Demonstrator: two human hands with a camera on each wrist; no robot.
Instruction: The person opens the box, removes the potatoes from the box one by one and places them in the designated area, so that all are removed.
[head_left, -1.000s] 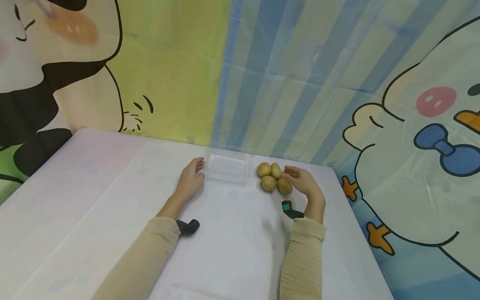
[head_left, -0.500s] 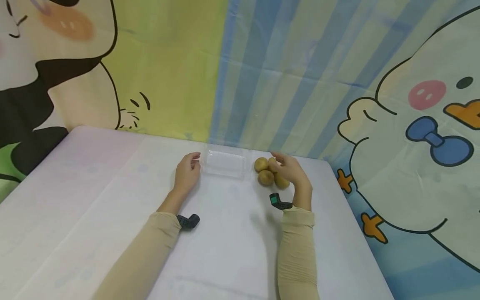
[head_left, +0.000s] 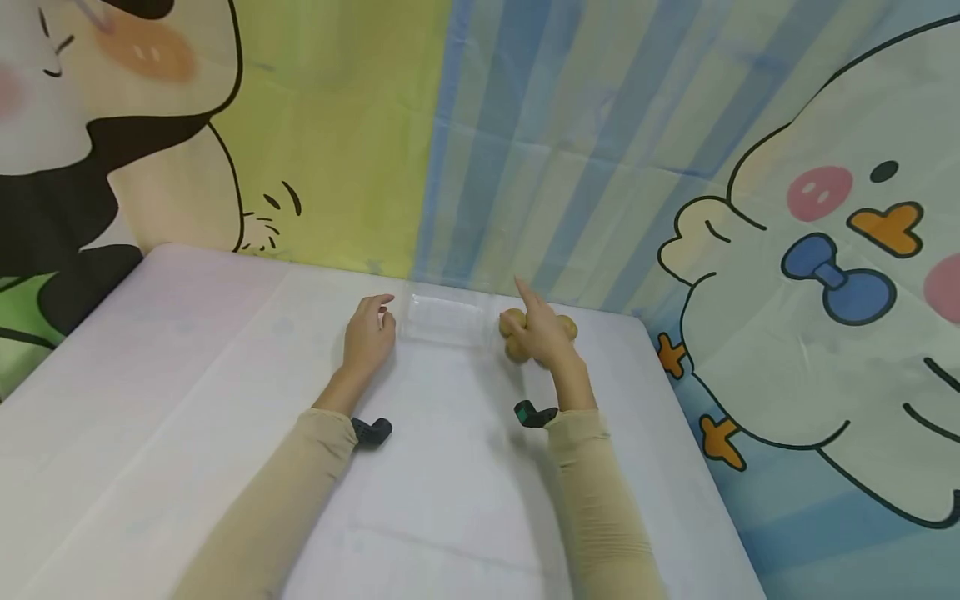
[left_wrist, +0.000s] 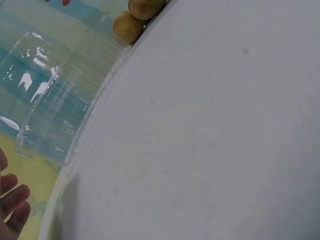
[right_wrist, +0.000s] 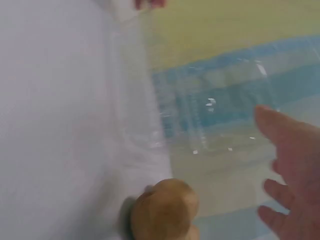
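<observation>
A clear plastic box (head_left: 447,319) stands near the table's back edge. Close to its left side is my left hand (head_left: 367,337), fingers loosely bent and holding nothing; its fingertips show at the edge of the left wrist view. Several yellow-brown potatoes (head_left: 516,350) lie together just right of the box. My right hand (head_left: 546,336) is above them in the head view and hides part of the group, its index finger stretched forward. In the right wrist view the fingers of that hand hold nothing and are apart from the potatoes and the box.
The white-covered table (head_left: 442,467) meets a printed curtain (head_left: 525,167) right behind the box. A dark wrist device (head_left: 372,432) sits on the left wrist and another dark device (head_left: 534,414) on the right.
My right hand has moved left from beside the potatoes to over them, and its index finger has straightened forward. The left hand stays beside the box.
</observation>
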